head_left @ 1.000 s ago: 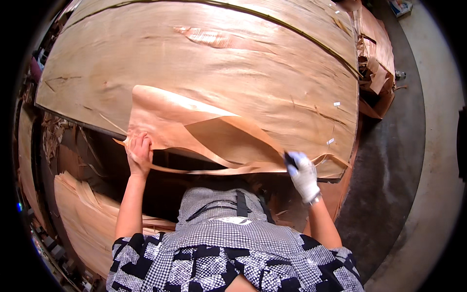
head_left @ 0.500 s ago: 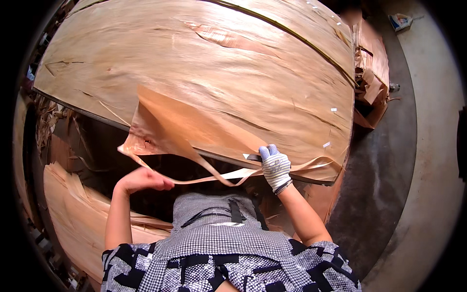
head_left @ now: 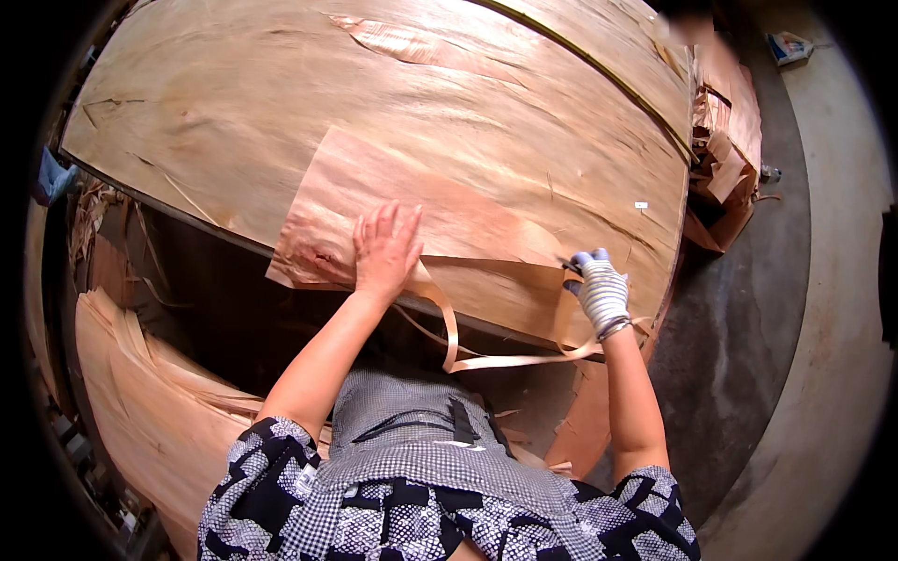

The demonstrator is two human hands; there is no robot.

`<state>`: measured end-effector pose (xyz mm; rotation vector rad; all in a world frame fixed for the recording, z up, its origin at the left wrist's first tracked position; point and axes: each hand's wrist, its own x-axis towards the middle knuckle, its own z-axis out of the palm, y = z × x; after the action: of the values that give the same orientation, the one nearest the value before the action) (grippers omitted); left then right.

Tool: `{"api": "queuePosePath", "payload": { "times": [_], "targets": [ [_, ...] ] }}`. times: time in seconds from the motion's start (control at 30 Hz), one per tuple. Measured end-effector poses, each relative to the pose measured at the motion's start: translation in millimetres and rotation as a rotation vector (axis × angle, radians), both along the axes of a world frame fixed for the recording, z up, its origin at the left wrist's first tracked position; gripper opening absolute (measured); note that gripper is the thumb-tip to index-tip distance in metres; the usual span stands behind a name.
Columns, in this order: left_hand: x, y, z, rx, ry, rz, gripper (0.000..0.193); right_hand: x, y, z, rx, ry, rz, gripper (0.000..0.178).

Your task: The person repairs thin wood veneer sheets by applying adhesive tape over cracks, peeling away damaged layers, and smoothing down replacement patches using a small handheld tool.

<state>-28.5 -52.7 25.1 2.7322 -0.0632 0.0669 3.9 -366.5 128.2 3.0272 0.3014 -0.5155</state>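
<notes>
My bare left hand [head_left: 385,251] lies flat with fingers spread on a reddish veneer piece [head_left: 426,206], near its knotted left end. The piece rests on a large pale veneer sheet [head_left: 243,122]. My right hand [head_left: 601,292], in a striped white glove, is closed on a dark knife [head_left: 571,269] at the right end of the piece. Only a little of the knife shows past the fingers. A narrow veneer strip [head_left: 510,360] hangs in a loop below the sheet's near edge, between my two hands.
Stacked veneer [head_left: 140,402] lies at the lower left, and a bundle of scraps [head_left: 725,140] stands beyond the sheet's right edge. A long thin rod [head_left: 589,65] crosses the sheet's far part. Grey floor [head_left: 739,346] runs along the right, with a small package [head_left: 789,47] on it.
My left hand has let go of the strip and now presses on the veneer piece, which lies flatter. The right hand has moved right and farther away with the knife.
</notes>
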Motion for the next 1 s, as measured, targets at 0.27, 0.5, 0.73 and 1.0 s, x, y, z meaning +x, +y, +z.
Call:
{"api": "queuePosePath", "payload": {
  "times": [0.27,0.5,0.73,1.0],
  "targets": [
    [42.4,31.3,-40.1,-0.042,-0.219,-0.341,0.054,13.7,114.9,-47.4,0.670,0.089,0.108,0.024],
    [65.4,93.2,-25.6,0.067,-0.246,0.260,0.043,52.5,208.0,-58.8,0.304,0.142,0.279,0.013],
    [64.6,97.4,-28.4,0.085,-0.181,0.209,0.049,40.6,240.1,-67.9,0.168,0.214,0.325,0.015],
    [62.1,90.2,-19.1,0.029,-0.148,0.184,0.088,30.5,-39.9,-47.9,-0.197,0.188,0.353,0.011]
  ]
}}
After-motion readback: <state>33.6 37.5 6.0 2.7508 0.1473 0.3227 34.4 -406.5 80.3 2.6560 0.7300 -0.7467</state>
